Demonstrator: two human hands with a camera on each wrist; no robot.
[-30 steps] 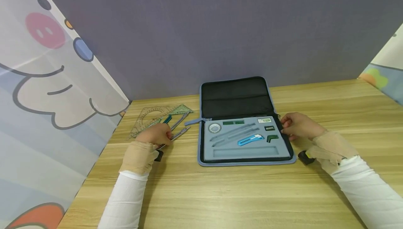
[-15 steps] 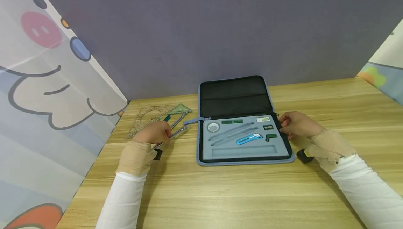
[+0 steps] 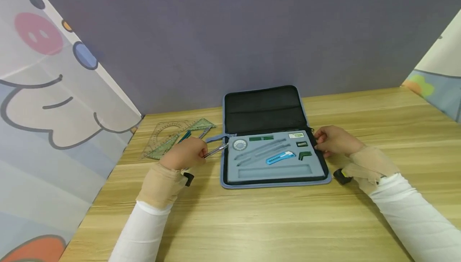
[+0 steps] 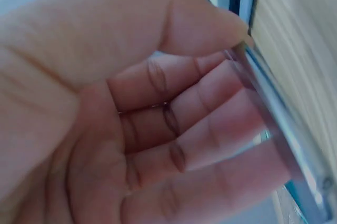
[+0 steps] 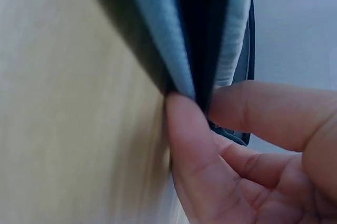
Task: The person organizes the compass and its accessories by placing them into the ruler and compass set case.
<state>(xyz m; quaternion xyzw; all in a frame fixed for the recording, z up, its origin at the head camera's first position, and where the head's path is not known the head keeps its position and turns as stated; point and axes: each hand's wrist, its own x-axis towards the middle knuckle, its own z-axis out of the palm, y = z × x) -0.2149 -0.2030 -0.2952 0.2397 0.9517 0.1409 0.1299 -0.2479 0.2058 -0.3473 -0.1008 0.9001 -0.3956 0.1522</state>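
A silver drawing compass is pinched between the thumb and fingers of my left hand, its far end reaching the left edge of the zippered case. In the left wrist view, the shiny metal compass runs along my fingertips. My right hand pinches the case's right rim, finger outside and thumb inside, as the right wrist view shows at the case edge. The open case holds a grey foam tray with long empty slots and a blue utility knife.
Clear set squares, a green pen-like tool and another silver tool lie left of the case. In the foam sit a round white dial, an eraser and a sharpener. A grey panel stands behind.
My left hand has lifted the compass and carried it right, toward the case. The right hand stays on the case rim. The whole view has shifted slightly.
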